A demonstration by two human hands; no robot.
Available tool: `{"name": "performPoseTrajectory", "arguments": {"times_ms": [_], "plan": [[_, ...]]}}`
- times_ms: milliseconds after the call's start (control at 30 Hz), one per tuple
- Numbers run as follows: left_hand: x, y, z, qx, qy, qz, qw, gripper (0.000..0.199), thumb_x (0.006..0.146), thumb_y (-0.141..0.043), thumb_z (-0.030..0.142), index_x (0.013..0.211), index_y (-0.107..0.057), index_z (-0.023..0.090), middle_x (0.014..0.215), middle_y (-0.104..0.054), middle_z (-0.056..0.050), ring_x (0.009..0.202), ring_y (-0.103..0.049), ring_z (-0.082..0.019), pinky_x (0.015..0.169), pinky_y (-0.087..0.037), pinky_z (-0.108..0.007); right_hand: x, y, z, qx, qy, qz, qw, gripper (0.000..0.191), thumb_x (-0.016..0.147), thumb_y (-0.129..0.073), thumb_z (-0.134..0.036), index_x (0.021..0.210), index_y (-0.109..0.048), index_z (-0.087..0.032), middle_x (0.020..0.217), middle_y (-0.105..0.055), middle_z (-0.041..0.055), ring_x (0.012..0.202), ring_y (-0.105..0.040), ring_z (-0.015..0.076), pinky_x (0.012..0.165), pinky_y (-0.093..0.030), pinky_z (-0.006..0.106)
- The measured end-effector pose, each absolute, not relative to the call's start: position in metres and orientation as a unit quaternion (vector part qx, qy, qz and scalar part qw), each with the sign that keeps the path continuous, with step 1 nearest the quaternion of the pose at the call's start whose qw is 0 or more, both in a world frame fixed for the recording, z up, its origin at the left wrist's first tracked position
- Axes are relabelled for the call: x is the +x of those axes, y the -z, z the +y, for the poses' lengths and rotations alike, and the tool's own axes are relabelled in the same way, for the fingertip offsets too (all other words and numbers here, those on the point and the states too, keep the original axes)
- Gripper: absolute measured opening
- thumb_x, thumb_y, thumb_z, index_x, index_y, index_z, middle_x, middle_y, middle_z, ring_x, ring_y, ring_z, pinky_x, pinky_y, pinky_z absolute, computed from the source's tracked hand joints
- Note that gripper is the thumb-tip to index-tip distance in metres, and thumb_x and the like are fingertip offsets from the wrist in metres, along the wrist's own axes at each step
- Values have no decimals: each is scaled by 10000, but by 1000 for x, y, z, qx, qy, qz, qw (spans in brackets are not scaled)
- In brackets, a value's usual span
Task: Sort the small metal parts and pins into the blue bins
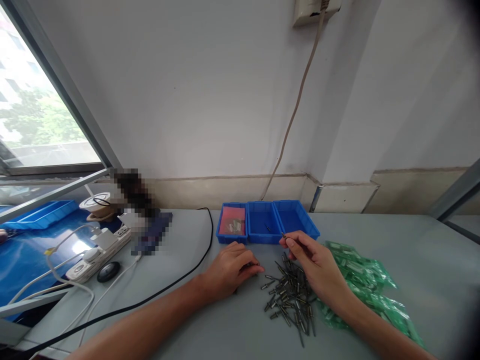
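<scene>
A loose heap of metal blind rivets (288, 295) lies on the grey table between my hands. My right hand (311, 255) is above the heap's far right side, with thumb and fingers pinched on a single blind rivet (284, 235) close to the front of the blue bins. Left of the heap, my left hand (234, 270) rests low over the table with its fingers curled. Dark bits show at its fingertips, but what it holds is mostly hidden. In the middle blue bin (258, 239) lies a small dark piece that looks like a rivet.
The left blue bin (231, 239) holds a pink bag of small parts; the right blue bin (296, 220) adjoins the middle one. Green plastic bags (367, 280) lie on the right. A black cable (165, 287), power strip (99, 252) and mouse (108, 271) are on the left.
</scene>
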State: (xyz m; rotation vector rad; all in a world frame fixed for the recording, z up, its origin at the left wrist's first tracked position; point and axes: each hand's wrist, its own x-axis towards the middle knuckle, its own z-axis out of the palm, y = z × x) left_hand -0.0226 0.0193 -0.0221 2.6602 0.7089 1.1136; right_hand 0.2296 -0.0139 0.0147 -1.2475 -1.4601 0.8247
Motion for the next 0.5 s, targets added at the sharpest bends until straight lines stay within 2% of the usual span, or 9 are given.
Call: {"name": "performPoseTrajectory", "arguments": {"times_ms": [500], "plan": [[-22, 20, 19, 898, -368, 230, 78, 355, 1121, -548, 445, 920, -662, 175, 812, -730, -25, 742, -626, -154, 728, -423, -304, 230, -12, -13, -512, -343, -602, 508, 401, 990, -626, -620, 1016, -767, -246, 990, -793, 69, 770, -661, 227, 766, -583, 336]]}}
